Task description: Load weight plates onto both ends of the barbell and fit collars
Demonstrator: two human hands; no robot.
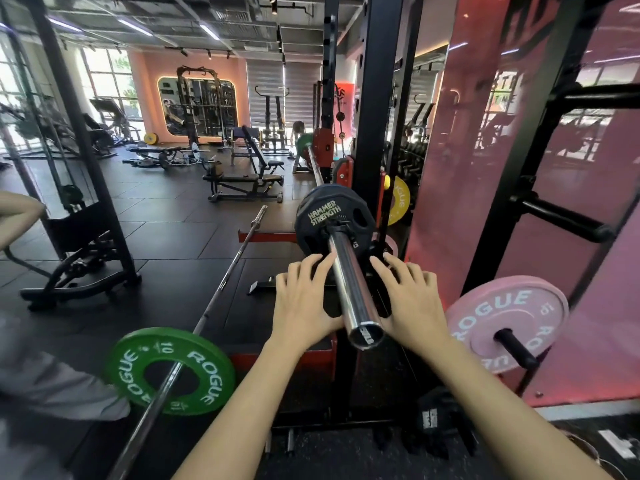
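Note:
The chrome sleeve of the racked barbell (pixel 349 282) points straight at me. A black Hammer Strength plate (pixel 320 216) sits far up the sleeve, with a black collar (pixel 341 227) against its face. My left hand (pixel 304 296) is just left of the sleeve and my right hand (pixel 410 296) just right of it. Both have straight, spread fingers and hold nothing; their thumbs lie close to the sleeve near its end. At the bar's far end a green plate (pixel 304 143) is loaded.
The black rack upright (pixel 375 109) stands right of the bar. A pink Rogue plate (pixel 498 320) hangs on a storage peg at right and a yellow one (pixel 398 200) behind the upright. Another barbell with a green Rogue plate (pixel 169 370) lies on the floor at left.

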